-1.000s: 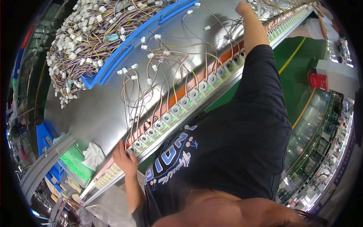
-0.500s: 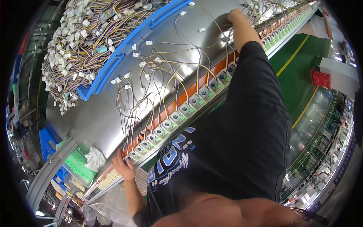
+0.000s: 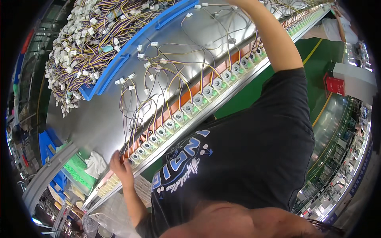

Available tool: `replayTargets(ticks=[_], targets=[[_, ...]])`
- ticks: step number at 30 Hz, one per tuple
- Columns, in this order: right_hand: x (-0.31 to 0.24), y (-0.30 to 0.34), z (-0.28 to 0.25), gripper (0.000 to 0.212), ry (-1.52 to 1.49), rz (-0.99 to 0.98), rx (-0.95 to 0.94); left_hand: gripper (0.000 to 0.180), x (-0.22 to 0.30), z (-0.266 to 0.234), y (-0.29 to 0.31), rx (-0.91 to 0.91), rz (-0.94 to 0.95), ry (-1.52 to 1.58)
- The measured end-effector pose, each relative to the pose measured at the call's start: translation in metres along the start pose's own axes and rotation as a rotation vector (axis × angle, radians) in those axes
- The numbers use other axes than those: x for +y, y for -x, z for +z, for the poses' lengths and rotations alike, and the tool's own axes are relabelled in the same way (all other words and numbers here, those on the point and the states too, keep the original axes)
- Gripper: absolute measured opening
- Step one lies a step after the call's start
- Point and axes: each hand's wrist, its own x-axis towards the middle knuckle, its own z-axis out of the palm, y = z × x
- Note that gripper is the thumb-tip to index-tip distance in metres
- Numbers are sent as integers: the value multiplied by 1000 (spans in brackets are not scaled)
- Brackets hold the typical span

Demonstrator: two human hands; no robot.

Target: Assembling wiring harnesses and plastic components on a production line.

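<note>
At the lower left, my left hand (image 3: 120, 166) rests at the near end of a long row of white sockets (image 3: 187, 107). Its thumb and fingers are apart, touching the row's end beside thin wires, with nothing clearly held. The sockets sit along an orange strip (image 3: 185, 95), and yellow and purple wires (image 3: 170, 79) rise from them. White connectors (image 3: 131, 76) on the wire ends lie loose on the metal table. My right arm stretches far up across the row, and my right hand (image 3: 239, 2) is mostly cut off by the upper edge, its fingers hidden.
A blue bin (image 3: 115, 71) heaped with wire harnesses (image 3: 89, 47) stands on the metal table (image 3: 87, 123) at the upper left. A white cloth (image 3: 95, 164) lies by a green tray (image 3: 79, 174). A person (image 3: 337, 29) is at the far right, above a red box (image 3: 334, 84).
My right arm has swung up and to the left, so the hand leaves the upper edge. My left hand has shifted slightly left and stays at the row's end.
</note>
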Motion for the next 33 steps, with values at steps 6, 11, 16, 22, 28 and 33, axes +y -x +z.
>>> replayTargets(ticks=[6, 11, 16, 22, 28, 33], targets=[[-64, 65, 45, 27, 107, -234, -476, 45, 77, -24, -92, -18, 181, 370], [-74, 76, 58, 31, 104, -260, -557, 44, 162, -5, -160, -14, 405, 404], [-11, 25, 21, 22, 433, -101, -167, 39, 179, 10, -167, -253, 431, 477], [97, 39, 44, 20, 1071, -172, -234, 33, 136, 24, -162, -246, 293, 510], [112, 70, 75, 24, 1114, 230, -1077, 30, 127, 19, -150, -317, 165, 517], [128, 34, 60, 25, 805, 157, -888, 29, 118, 16, -144, -305, 173, 530]])
